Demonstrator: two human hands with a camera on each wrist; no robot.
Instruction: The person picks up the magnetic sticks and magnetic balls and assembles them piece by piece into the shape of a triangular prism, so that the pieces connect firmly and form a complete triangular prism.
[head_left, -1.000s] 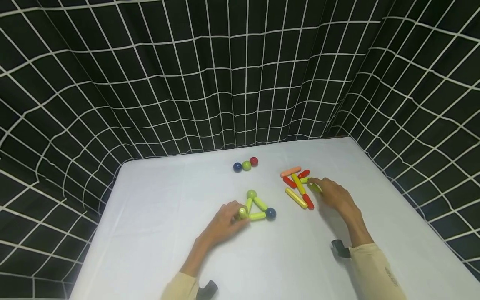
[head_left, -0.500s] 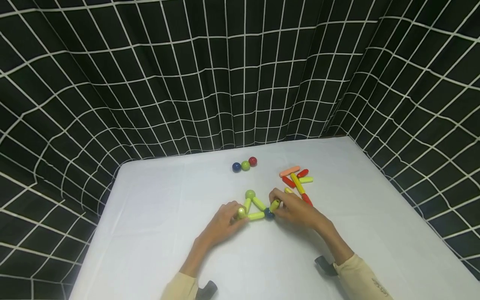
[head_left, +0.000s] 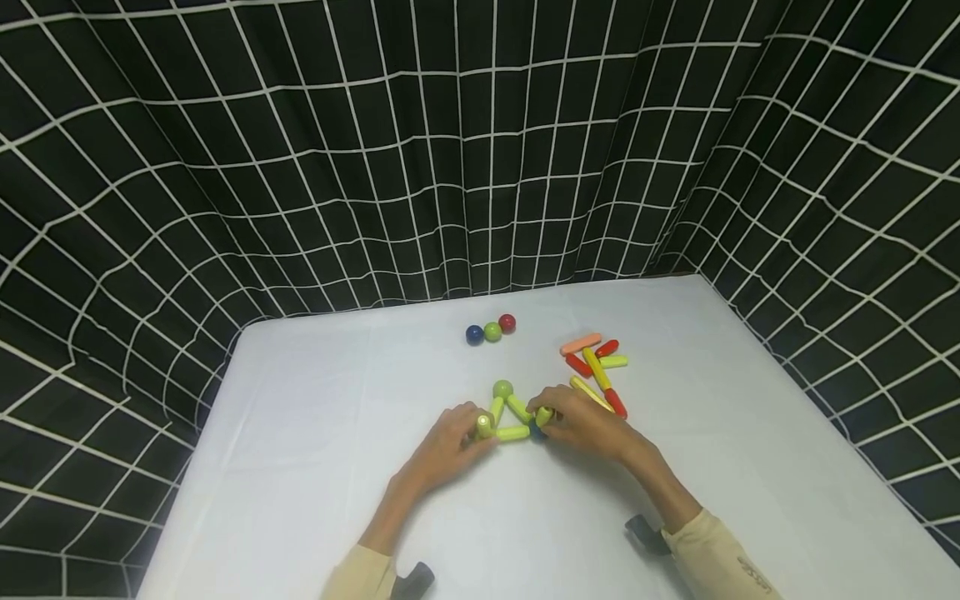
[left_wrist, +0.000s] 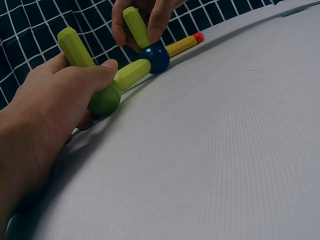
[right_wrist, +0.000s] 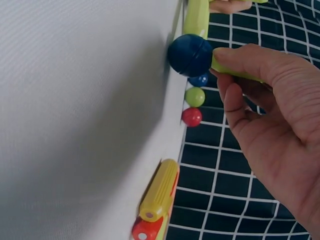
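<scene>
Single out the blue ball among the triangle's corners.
The right-corner ball, under the yellow-green stick pinched by the right hand, is the blue one; the far-corner ball and the left-corner ball are green.

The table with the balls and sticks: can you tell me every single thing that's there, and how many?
Triangle sticks: 3, lime, lying between the balls
Triangle balls: 3, two green and one blue, at the corners
Held sticks: 2, lime, rising at the near corners
Row balls: 3, blue, green and red, far side
Loose sticks: 7, three red, two yellow, one lime, one peach, right side
Table: 1, white, underneath
Cloth: pieces unclear, black with white grid, around the table
Sleeves: 2, beige, near side
Wrist devices: 2, dark, beside the sleeves
Hands: 2, bare, at the near corners
</scene>
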